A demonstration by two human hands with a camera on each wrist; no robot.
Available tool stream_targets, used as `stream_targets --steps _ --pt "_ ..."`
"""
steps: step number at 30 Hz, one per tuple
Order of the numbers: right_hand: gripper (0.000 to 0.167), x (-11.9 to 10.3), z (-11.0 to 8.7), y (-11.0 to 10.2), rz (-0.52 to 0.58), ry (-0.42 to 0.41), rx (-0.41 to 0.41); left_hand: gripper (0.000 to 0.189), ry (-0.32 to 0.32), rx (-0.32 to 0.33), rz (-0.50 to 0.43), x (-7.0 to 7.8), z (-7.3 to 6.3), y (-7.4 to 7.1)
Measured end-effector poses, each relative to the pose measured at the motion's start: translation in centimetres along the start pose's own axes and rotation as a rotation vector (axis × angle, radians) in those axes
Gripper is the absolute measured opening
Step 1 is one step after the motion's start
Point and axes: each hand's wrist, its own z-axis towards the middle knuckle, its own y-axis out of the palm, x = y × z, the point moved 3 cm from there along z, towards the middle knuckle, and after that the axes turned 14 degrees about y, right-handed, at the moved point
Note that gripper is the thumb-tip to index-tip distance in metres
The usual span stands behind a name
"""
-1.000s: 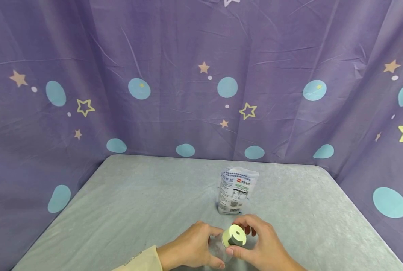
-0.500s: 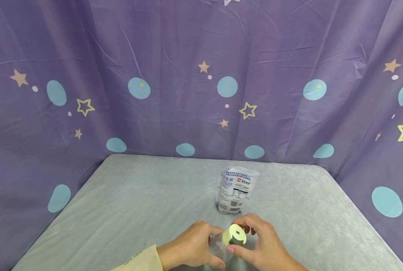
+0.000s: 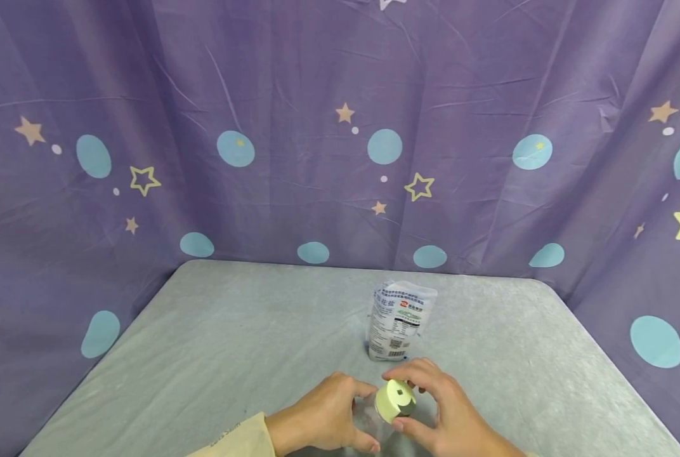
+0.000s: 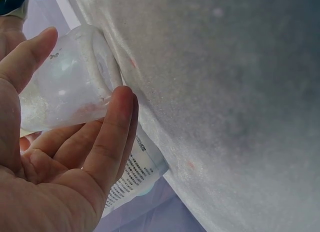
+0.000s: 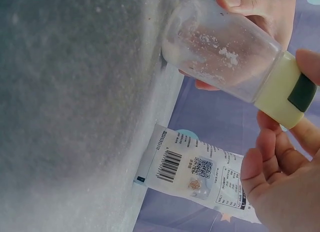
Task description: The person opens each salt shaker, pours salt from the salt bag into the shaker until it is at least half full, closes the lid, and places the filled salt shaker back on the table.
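A clear seasoning jar (image 5: 225, 54) with white grains stuck inside stands on the table. Its pale yellow-green cap (image 3: 390, 401) has a dark green patch and a small notch on top. My left hand (image 3: 330, 414) holds the jar's body from the left, thumb on one side and fingers on the other. At the right, my right hand (image 3: 448, 409) pinches the cap between thumb and fingers. Seen from the left wrist, the jar's base (image 4: 102, 62) is down on the cloth near my fingertips. The cap is mostly hidden in that view.
A printed white salt pouch (image 3: 398, 324) stands upright just beyond the hands. Grey cloth covers the table (image 3: 231, 336). A purple curtain (image 3: 300, 158) with stars and blue spots hangs behind and at both sides.
My right hand's fingers have shifted left round the cap while its thumb has moved right. The cap has turned slightly, its dark patch now further right. The left hand and pouch stay put.
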Motion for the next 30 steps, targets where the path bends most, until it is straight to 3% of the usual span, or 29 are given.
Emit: stream_targets --steps 8,16,23,30 --pt "0.070 -0.05 0.03 -0.04 0.015 -0.082 -0.045 0.055 -0.017 -0.020 -0.028 -0.13 0.17 0.03" --pt "0.073 -0.24 -0.20 -0.13 0.043 0.002 -0.108 0.057 -0.043 -0.036 -0.074 -0.21 0.22 -0.02" --pt "0.074 -0.18 -0.24 -0.09 0.002 0.001 -0.041 0.053 -0.025 -0.024 -0.058 -0.19 0.21 -0.06" --pt "0.067 0.00 -0.50 0.02 -0.092 0.106 0.074 0.053 -0.016 -0.012 -0.045 -0.03 0.20 0.01"
